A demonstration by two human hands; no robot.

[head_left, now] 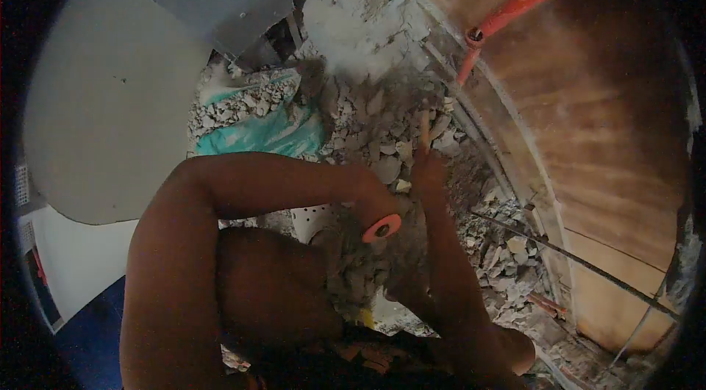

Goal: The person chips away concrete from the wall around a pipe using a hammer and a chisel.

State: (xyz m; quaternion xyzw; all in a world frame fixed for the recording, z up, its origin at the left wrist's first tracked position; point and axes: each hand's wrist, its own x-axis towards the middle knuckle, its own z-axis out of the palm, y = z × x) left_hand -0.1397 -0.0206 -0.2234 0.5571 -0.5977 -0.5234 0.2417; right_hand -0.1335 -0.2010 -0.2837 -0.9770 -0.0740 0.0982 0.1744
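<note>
From the left, my bent arm reaches over the rubble to my left hand (368,195). This hand is closed by a tool with a round orange end (382,228); the rest of the tool is hidden. My right hand (429,171) is wrapped round a light wooden handle (424,127), which points up and away from me. Dust and blur hide what is at the handle's far end. Broken grey rubble (386,166) lies beneath and around both hands. Left of them is a green sack (268,133) with broken pieces on top.
A curved brown panel (610,155) rises on the right, with a red pipe (529,0) across its top. A dark metal rod (588,263) slants over the lower right. Large grey boards (110,96) stand at the left. A white perforated piece (311,219) lies below my left forearm.
</note>
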